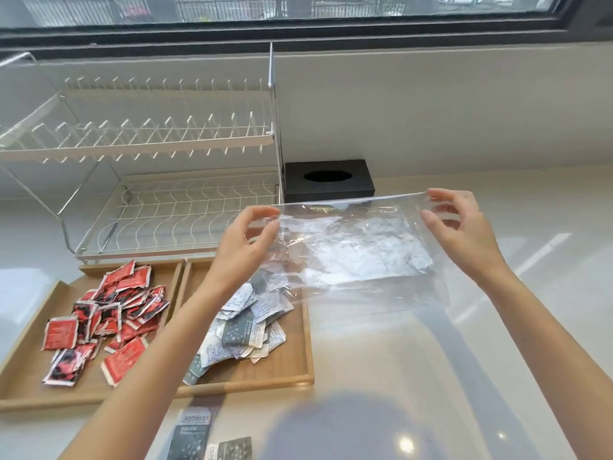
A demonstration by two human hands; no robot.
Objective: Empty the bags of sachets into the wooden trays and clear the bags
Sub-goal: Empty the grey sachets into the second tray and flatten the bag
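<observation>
Head view: your left hand (247,239) and right hand (464,227) each pinch an upper corner of one clear plastic bag (358,257), stretched flat above the countertop (530,260); whether it holds anything is hard to tell. Two wooden trays sit near the left edge: the left tray (30,386) holds red sachets (109,313), the right tray (285,370) grey-white sachets (245,323), partly hidden by your left forearm. Two dark packets (212,439) are cut off at the bottom edge.
</observation>
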